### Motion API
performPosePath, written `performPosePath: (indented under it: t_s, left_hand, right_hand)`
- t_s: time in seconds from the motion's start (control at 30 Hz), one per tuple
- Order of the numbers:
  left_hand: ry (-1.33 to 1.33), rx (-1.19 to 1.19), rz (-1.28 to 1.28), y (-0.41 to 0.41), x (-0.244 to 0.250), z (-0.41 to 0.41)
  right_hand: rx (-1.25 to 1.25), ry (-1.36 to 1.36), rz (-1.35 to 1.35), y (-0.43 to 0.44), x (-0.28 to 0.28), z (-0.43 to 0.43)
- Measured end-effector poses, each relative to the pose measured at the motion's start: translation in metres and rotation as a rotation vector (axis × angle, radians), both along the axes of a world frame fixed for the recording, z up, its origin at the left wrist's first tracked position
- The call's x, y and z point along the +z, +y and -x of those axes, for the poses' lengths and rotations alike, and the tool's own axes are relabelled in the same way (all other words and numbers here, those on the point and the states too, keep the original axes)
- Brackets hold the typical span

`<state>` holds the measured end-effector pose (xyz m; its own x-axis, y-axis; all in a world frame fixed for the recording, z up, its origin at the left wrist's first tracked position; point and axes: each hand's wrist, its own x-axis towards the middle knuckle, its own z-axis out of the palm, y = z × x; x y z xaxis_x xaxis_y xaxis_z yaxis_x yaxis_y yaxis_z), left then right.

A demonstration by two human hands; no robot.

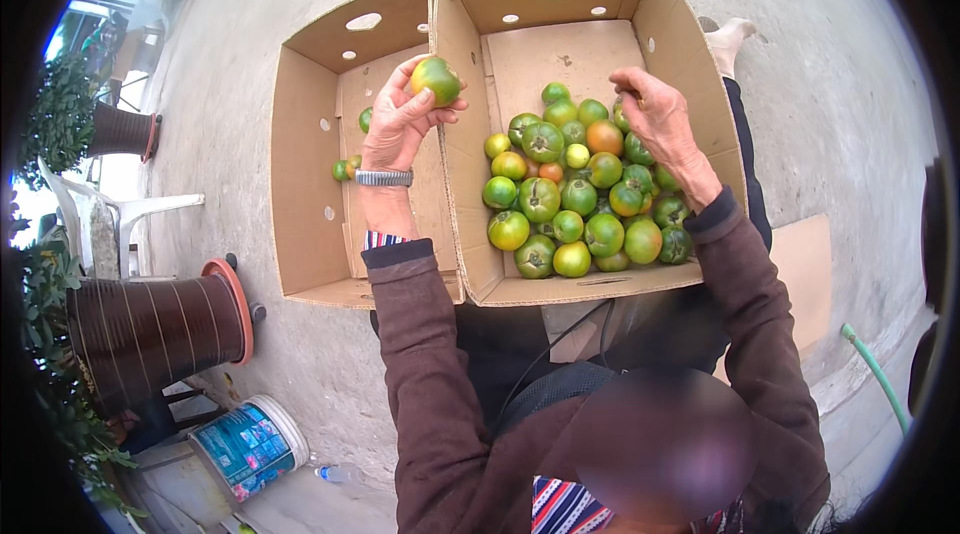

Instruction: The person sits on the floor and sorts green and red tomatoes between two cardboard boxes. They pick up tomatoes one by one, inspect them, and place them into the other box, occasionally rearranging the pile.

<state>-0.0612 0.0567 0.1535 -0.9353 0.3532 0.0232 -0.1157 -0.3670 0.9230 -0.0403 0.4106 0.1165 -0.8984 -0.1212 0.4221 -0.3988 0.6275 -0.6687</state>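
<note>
Between the thumb and fingers of my left hand [405, 113] is a green tomato with a yellowish patch [436, 81], held up over the wall between two cardboard boxes. The right-hand cardboard box [592, 292] holds many tomatoes [543, 200], mostly green, some turning orange. Over its right side is my right hand [660, 117], fingers curled, above a green tomato [621, 114]; whether it grips anything is hidden. In the left-hand cardboard box [306, 181] lie several small tomatoes [340, 171], partly hidden by my left hand and wrist.
Large brown plant pots [161, 331] and a white plastic chair [161, 205] stand at the left. A labelled bucket [251, 444] and a plastic bottle [339, 473] are at the lower left. At the right are flat cardboard [802, 271] and a green hose [874, 369].
</note>
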Motion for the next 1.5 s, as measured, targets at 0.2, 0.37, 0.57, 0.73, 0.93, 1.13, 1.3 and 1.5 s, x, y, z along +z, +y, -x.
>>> performPosePath:
  t_s: [0.2, 0.37, 0.57, 0.73, 0.93, 1.13, 1.3, 1.5]
  left_hand:
    - [0.000, -0.026, -0.046, 0.017, -0.002, 0.002]
    - [-0.006, 0.032, -0.012, 0.024, -0.004, 0.001]
    - [-0.090, 0.019, 0.178, 0.046, 0.000, -0.002]
    - [0.062, 0.078, 0.647, 0.106, 0.002, -0.021]
    - [0.051, -0.095, 0.673, 0.112, -0.009, -0.022]
    - [0.102, 0.377, 0.320, 0.063, -0.002, -0.001]
    - [-0.057, 0.804, 0.083, 0.001, -0.010, 0.013]
    - [-0.309, 1.544, 0.066, -0.119, -0.078, 0.020]
  right_hand:
    - [-0.118, 0.263, -0.032, 0.028, 0.009, 0.018]
    - [-0.540, 0.549, -0.425, 0.069, 0.020, 0.036]
    - [-0.112, -0.032, -0.012, 0.030, 0.014, 0.016]
    - [0.308, 0.153, -0.100, -0.034, 0.023, -0.022]
    - [0.259, 0.106, -0.134, -0.036, 0.010, -0.021]
    - [0.311, -0.137, -0.350, -0.017, 0.000, -0.011]
    - [0.489, 0.036, -0.615, -0.037, -0.027, -0.029]
    - [0.484, 0.072, -0.334, -0.041, -0.007, -0.027]
